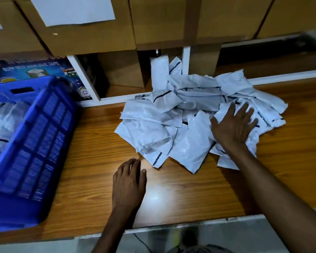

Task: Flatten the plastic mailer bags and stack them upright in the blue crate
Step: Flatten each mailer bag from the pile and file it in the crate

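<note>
One right hand [233, 125] — atop mailer bags [150, 125]

White mailer bags [150, 125], dark stripes; blue crate [42, 136], grid-patterned wall; wood-grain brown table [98, 179].

Bare tabletop [102, 152] between blue crate [36, 139] and mailer pile [171, 125].

packing or stockroom, stacked cardboard cartons [91, 24] on shelving, an adhesive-tape box [31, 70], mailer bags [190, 114] heaped on a wooden counter [171, 194]
</note>
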Action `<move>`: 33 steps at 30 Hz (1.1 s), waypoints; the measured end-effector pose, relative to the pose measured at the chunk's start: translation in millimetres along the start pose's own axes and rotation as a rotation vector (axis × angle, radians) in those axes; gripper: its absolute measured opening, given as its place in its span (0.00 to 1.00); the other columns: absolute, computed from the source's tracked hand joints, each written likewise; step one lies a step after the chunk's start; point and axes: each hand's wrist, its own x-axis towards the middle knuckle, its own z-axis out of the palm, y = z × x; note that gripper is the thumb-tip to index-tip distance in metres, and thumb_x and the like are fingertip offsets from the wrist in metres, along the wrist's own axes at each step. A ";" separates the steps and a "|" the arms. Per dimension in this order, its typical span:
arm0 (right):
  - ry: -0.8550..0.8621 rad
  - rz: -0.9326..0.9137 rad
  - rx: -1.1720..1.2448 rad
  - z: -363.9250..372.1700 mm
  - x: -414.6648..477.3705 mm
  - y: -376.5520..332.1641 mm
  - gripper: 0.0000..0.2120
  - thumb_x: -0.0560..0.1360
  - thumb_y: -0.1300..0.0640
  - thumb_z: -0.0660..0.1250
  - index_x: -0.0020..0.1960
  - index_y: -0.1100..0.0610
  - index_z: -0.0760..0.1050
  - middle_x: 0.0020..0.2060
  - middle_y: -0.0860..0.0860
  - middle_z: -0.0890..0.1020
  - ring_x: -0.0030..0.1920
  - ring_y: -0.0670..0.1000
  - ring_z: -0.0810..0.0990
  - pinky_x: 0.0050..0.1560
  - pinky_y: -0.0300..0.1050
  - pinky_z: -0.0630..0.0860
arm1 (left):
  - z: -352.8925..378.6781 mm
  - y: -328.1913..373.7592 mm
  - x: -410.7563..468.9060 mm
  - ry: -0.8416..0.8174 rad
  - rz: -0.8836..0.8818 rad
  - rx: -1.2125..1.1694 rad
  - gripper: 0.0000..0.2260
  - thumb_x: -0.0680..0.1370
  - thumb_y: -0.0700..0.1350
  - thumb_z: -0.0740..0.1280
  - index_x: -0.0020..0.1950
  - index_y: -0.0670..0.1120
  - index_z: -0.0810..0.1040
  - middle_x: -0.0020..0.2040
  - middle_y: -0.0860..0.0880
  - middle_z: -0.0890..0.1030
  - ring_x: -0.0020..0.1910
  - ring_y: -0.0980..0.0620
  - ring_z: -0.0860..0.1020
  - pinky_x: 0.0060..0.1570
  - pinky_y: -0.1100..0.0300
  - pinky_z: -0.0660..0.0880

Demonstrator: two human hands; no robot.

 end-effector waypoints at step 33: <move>-0.263 -0.732 0.265 31.9 -278.7 -146.5 0.25 0.82 0.48 0.51 0.78 0.50 0.66 0.79 0.50 0.64 0.79 0.50 0.59 0.79 0.52 0.55 | -80.1 -162.3 -50.8 0.034 -0.045 -0.477 0.20 0.84 0.54 0.61 0.75 0.51 0.73 0.71 0.50 0.76 0.70 0.51 0.73 0.69 0.52 0.70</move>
